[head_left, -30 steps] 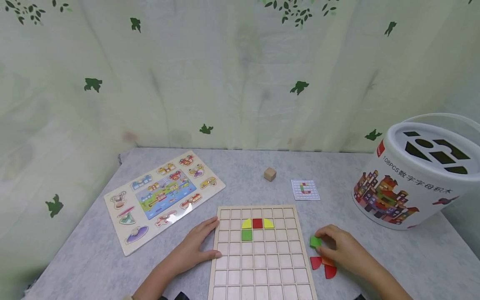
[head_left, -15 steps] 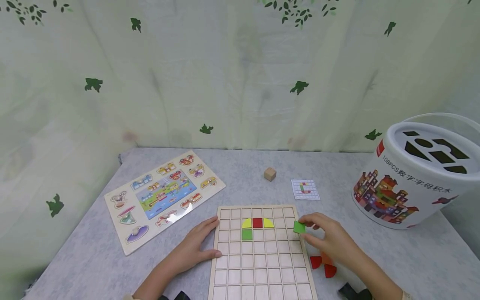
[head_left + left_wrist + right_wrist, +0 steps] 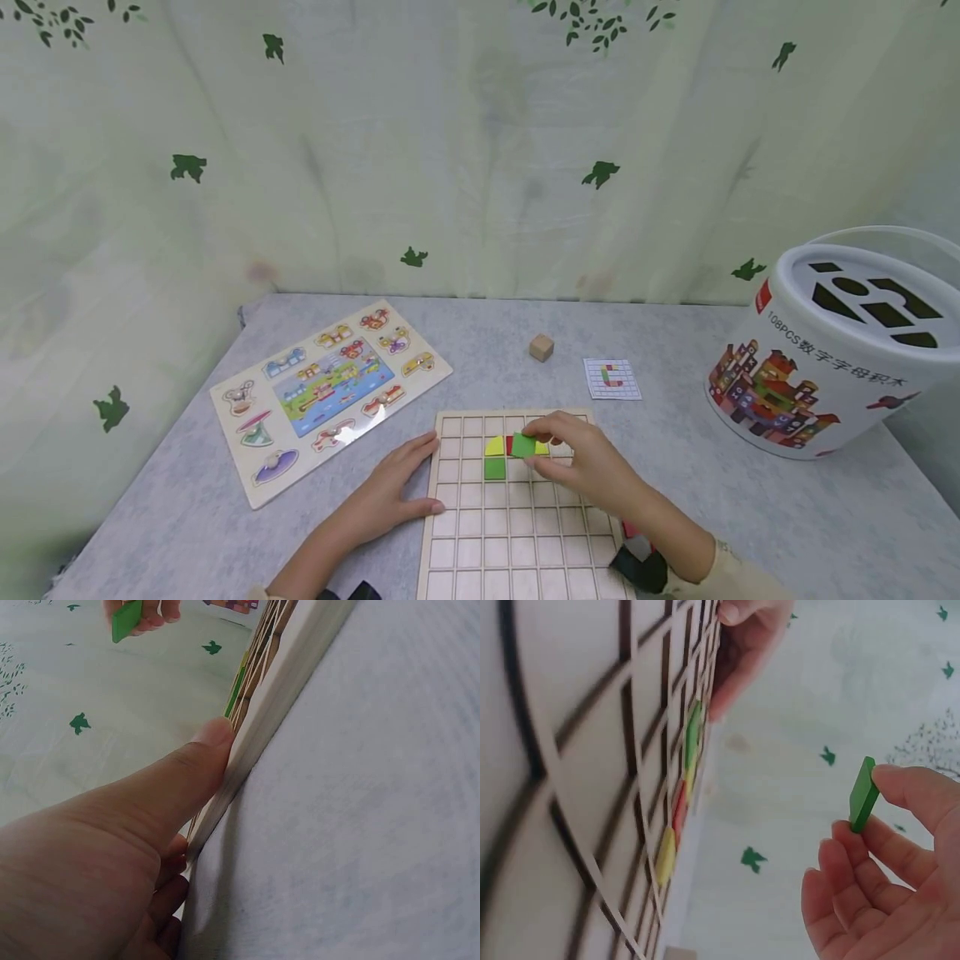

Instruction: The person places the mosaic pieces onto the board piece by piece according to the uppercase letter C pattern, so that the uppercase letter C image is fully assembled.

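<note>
My right hand (image 3: 592,458) pinches a green square tile (image 3: 864,796) between thumb and fingertips, held up off the wooden grid board (image 3: 517,527). In the head view this tile overlaps the red square (image 3: 509,445) and part of the right yellow quarter-round piece (image 3: 542,449). Another yellow quarter-round piece (image 3: 494,447) sits left of the red one, with a second green square (image 3: 494,469) in the cell below it. My left hand (image 3: 393,490) rests at the board's left edge, thumb on the rim (image 3: 217,735) and fingers extended along the side.
Red pieces (image 3: 628,529) lie right of the board, mostly hidden by my right forearm. Behind the board are a small wooden cube (image 3: 542,347) and a pattern card (image 3: 612,379). A picture puzzle (image 3: 330,400) lies left; a white bucket (image 3: 810,383) stands right.
My right hand has lifted the green square from beside the loose pieces and carried it left over the board's upper cells. The left hand has stayed at the board's edge.
</note>
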Demonstrator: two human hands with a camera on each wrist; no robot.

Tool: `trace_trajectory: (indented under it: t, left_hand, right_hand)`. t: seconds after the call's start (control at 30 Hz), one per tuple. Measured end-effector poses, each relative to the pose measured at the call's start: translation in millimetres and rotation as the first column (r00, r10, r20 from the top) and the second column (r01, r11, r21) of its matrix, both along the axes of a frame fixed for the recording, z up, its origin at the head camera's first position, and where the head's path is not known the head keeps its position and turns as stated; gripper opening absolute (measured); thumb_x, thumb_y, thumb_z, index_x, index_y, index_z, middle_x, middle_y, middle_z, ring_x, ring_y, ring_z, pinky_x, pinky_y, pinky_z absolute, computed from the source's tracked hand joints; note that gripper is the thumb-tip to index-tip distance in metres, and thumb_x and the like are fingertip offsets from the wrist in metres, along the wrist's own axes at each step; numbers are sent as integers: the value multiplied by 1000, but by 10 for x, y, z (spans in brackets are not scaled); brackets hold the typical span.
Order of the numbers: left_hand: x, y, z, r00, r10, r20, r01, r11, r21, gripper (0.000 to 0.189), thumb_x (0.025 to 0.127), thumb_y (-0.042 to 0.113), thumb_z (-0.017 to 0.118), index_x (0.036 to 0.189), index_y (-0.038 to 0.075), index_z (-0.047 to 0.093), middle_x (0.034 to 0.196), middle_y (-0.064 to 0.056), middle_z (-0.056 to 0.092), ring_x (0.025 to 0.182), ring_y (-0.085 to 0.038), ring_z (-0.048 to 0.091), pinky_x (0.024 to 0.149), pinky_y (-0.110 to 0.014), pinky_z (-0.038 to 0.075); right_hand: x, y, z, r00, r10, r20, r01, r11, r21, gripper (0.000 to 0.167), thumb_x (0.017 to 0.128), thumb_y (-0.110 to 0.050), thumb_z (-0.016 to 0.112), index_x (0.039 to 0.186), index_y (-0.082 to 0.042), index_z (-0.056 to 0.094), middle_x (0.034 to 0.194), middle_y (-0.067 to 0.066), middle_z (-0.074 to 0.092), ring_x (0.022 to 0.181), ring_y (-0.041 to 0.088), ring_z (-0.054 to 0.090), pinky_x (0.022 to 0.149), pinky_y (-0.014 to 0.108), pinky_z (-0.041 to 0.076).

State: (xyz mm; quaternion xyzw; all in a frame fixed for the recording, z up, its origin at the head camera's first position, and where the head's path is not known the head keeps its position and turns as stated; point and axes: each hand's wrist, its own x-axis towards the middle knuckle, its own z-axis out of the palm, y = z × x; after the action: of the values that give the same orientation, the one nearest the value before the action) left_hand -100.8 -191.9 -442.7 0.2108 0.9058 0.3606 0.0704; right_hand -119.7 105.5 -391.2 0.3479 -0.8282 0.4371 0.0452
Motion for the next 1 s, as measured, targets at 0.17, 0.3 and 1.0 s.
trace_trajectory:
  t: [0.17, 0.3, 1.0]
  left_hand:
    - [2, -4, -2, 1000, 4, -1, -4, 1000, -6, 85, 73, 48, 67, 140, 8, 33, 145, -3, 26, 131, -27, 21, 101, -49, 23]
    - [6, -7, -1, 1000, 4, -15, -4, 1000, -2, 85, 73, 48, 67, 139, 7, 33, 144, -4, 27, 130, -28, 22, 100, -50, 24]
    - [-11, -3, -11, 1000, 2, -1, -2, 1000, 1, 85, 73, 48, 68, 139, 8, 33, 145, -4, 26, 130, -27, 22, 101, -49, 23]
  right_hand:
    - [-16, -119, -93, 996, 37, 76, -40, 999, 37, 28, 80, -16, 69, 107, -12, 61, 102, -8, 59, 89, 14, 55, 76, 31, 48]
    - [-33, -157, -162, 986, 67, 154, -83, 991, 105, 26, 80, -14, 68, 105, -10, 62, 99, -7, 58, 88, 14, 54, 76, 28, 48]
    - [-60, -192, -357, 977, 164, 135, -198, 933, 299, 22, 81, -22, 67, 103, -18, 63, 94, -14, 53, 87, 2, 47, 77, 20, 42]
